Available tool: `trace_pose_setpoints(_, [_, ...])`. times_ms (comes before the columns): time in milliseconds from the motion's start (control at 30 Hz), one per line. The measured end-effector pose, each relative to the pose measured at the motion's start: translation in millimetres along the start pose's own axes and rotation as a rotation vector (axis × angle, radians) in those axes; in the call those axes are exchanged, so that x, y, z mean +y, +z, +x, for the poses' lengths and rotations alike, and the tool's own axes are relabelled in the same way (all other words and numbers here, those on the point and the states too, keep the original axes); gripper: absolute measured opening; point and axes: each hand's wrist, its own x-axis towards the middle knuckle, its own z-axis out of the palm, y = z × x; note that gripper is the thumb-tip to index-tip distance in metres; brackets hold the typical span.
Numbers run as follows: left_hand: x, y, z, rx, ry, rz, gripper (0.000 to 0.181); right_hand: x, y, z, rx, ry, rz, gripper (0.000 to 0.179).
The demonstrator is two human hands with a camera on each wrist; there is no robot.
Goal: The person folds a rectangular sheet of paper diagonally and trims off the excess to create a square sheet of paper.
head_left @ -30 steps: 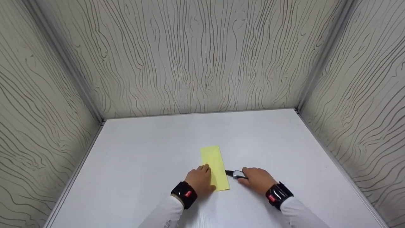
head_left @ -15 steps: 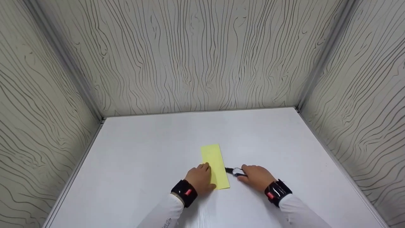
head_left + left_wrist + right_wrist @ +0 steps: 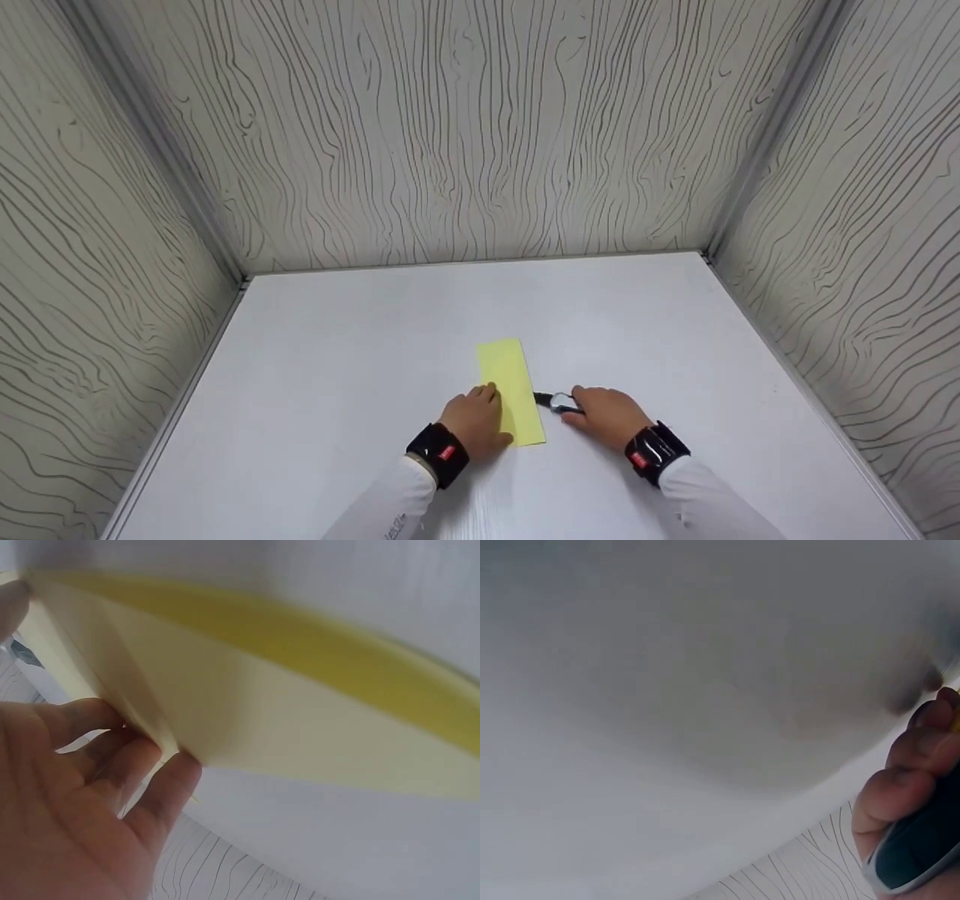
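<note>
A folded yellow sheet of paper point(image 3: 514, 382) lies lengthwise on the white table in the head view. My left hand point(image 3: 471, 424) presses its left edge with the fingertips, the thumb low near the bottom corner. In the left wrist view the paper point(image 3: 322, 720) bows up, showing a gap between its layers. My right hand point(image 3: 609, 417) grips what looks like a utility knife point(image 3: 562, 403), its black blade pointing left and meeting the paper's right edge. The right wrist view shows fingers curled round its dark, grey-edged handle point(image 3: 919, 851); the blade's tip is hidden.
The white table point(image 3: 360, 337) spreads out around both hands. Panels with a wood-grain pattern point(image 3: 450, 135) stand at the back and both sides, joined by grey metal posts. Each wrist wears a black band point(image 3: 439, 454).
The right hand and knife have slid slightly forward along the paper's right edge. The left hand keeps its place on the paper. The whole head view has shifted a little.
</note>
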Motion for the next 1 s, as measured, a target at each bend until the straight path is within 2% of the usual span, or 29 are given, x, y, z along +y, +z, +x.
trace_pose_setpoints(267, [0.6, -0.3, -0.2, 0.013, -0.001, 0.011, 0.077, 7.5, 5.4, 1.5, 0.025, -0.029, -0.029, 0.033])
trace_pose_setpoints(467, [1.0, 0.1, -0.3, 0.006, -0.001, -0.005, 0.078, 4.5, 3.6, 4.7, 0.013, -0.010, 0.008, 0.032])
trace_pose_setpoints(700, [0.6, -1.4, -0.8, 0.013, 0.004, 0.005, 0.078, 5.2, 4.7, 8.0, -0.001, 0.038, -0.014, 0.032])
trace_pose_setpoints(1000, [1.8, -4.1, -2.1, -0.003, -0.003, 0.008, 0.079, 6.5, 5.0, 11.5, 0.012, 0.009, -0.007, 0.032])
